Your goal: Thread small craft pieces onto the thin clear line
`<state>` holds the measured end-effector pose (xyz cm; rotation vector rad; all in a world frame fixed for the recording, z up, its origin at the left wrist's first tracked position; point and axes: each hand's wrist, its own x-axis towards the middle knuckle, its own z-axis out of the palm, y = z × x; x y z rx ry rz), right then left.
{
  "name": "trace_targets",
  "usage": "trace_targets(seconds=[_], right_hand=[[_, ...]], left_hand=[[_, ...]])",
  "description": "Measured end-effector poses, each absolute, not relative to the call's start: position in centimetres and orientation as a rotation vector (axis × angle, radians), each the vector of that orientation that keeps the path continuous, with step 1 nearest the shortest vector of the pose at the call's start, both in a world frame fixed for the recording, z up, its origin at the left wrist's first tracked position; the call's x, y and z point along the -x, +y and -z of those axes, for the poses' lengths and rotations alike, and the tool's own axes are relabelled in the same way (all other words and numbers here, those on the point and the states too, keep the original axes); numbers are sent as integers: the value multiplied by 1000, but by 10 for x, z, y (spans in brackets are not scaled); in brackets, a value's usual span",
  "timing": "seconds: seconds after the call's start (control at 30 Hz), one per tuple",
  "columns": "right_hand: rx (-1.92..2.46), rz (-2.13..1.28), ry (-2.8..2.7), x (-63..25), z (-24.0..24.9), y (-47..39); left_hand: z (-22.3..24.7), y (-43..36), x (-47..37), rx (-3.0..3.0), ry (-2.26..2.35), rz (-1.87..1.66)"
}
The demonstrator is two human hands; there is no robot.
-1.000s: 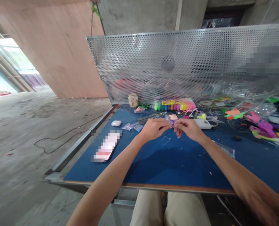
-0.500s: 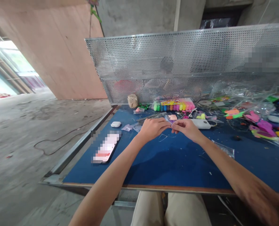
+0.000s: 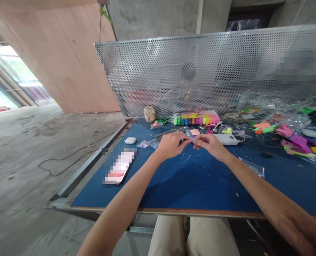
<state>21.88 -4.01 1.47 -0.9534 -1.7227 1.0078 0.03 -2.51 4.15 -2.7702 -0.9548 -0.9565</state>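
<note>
Both hands meet over the middle of the desk (image 3: 179, 192), fingertips nearly touching. Left hand (image 3: 171, 145): thumb and forefinger drawn close together. Right hand (image 3: 212, 145): thumb and fingers likewise brought in at the tips. Cannot tell whether either is clamped on anything; any item between the fingertips is too small to resolve, its axis unreadable.

Nearest items: thin strands (image 3: 187, 155) on the desk, just near of the fingertips, curved, with no single direction. Wires (image 3: 171, 131) lie on the far side of the left hand, long axis slanting left to right, right ends farther. Pink piece (image 3: 194, 131) just beyond the fingertips. White box (image 3: 228, 139) beside the right hand on its far side, long axis roughly left-right, cord at the right end.
</note>
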Motion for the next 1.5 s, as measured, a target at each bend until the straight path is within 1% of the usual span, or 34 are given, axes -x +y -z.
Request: trace_targets(seconds=[0.13,0.33,0.47,0.73,0.93,1.07,1.27,1.5], right_hand=[[974,-1130,-1602,-217,-15,-41],[971,-1613,-1281,-220,-6,-34],[951,-1718,-1219,-222,-5,-34],[950,-1557,-1329,-216,-10,-40],[918,-1316,-1457,-210,-8,-41],[907,-1329,-1426,-206,-5,-41],[729,-1426,-1265,-201,-3,-44],[701,-1290,-1253,-199,1,-48]], left_hand=[[-42,-25,-1,2847,-879,1016],[-38,-22,-1,2820,-710,1007],[-35,-20,1,2723,-598,1018],[-34,-15,7,2682,-437,1044],[-31,-13,11,2682,-435,1035],[-30,-10,13,2695,-482,1004],[-26,-6,10,2647,-494,1052],[-23,-7,10,2613,-534,1125]])
